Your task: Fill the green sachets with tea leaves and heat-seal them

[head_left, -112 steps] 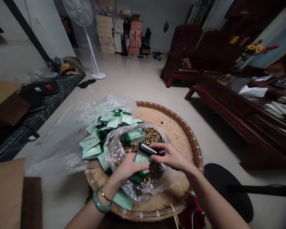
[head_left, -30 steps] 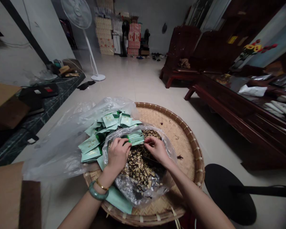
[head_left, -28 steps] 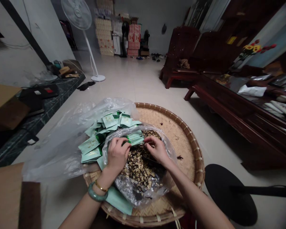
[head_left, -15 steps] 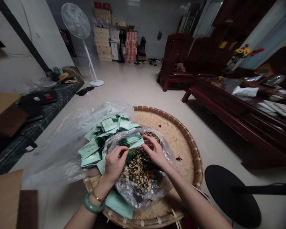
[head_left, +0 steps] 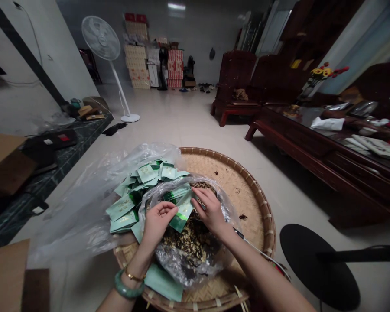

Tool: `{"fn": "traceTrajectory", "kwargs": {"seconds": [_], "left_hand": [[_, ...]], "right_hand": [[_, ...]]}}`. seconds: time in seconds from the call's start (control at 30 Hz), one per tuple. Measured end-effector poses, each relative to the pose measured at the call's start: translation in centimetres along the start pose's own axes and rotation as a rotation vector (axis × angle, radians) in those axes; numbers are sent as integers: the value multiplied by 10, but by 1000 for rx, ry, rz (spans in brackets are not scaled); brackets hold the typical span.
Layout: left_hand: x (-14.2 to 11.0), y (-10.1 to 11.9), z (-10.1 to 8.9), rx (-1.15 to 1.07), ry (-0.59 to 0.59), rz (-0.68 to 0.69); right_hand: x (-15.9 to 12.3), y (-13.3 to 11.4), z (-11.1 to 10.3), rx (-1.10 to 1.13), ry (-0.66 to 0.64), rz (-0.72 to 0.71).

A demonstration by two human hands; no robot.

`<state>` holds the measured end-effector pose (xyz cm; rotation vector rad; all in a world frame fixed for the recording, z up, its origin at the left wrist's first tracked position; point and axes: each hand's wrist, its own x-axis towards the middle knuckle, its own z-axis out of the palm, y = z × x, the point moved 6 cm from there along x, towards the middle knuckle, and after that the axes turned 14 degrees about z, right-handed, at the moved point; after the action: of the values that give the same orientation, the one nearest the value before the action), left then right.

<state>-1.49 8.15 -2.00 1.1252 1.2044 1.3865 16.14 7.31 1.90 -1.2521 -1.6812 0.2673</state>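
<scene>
two bare hands meet over a round woven tray (head_left: 247,195), indoors, on a pale, glossy floor (head_left: 169,121). the left hand (head_left: 157,223) has thumb and fingers pinched on the left edge of a small green packet (head_left: 183,212); the right hand (head_left: 211,212) touches its upper right edge, though whether those fingers are closed on it cannot be told. this packet sits between the hands, over an open clear bag (head_left: 169,260) of dark and golden flakes (head_left: 185,242). just beyond the grip, a row of packets (head_left: 177,190) lies in the bag. left of the grip is a loose heap of packets (head_left: 146,174), with wide clear plastic (head_left: 74,216) spilling past the rim. farther left are a dark marble ledge (head_left: 92,130) and an open cardboard box (head_left: 3,147). well beyond the grip stand a white fan (head_left: 101,38) and stacked boxes (head_left: 136,60). to the right are a dark wooden bench (head_left: 235,78), a cluttered low table (head_left: 312,156) and a round black base (head_left: 315,264).
</scene>
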Motion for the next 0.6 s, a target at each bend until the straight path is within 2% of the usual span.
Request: {"fn": "traceTrajectory", "kwargs": {"seconds": [0.23,0.3,0.47,0.53,0.6], "left_hand": [[-5,-7,5,-106,19,-109],[-6,-7,5,-97,18,-109],[-5,-2,3,-3,20,-8],[-6,-2,4,15,17,10],[-7,-3,5,7,16,4]], "right_hand": [[-10,2,5,-65,7,-76],[-10,4,5,-27,-10,-31],[-7,20,1,147,-12,307],[-8,17,0,133,-20,301],[-9,10,-1,73,-20,207]]}}
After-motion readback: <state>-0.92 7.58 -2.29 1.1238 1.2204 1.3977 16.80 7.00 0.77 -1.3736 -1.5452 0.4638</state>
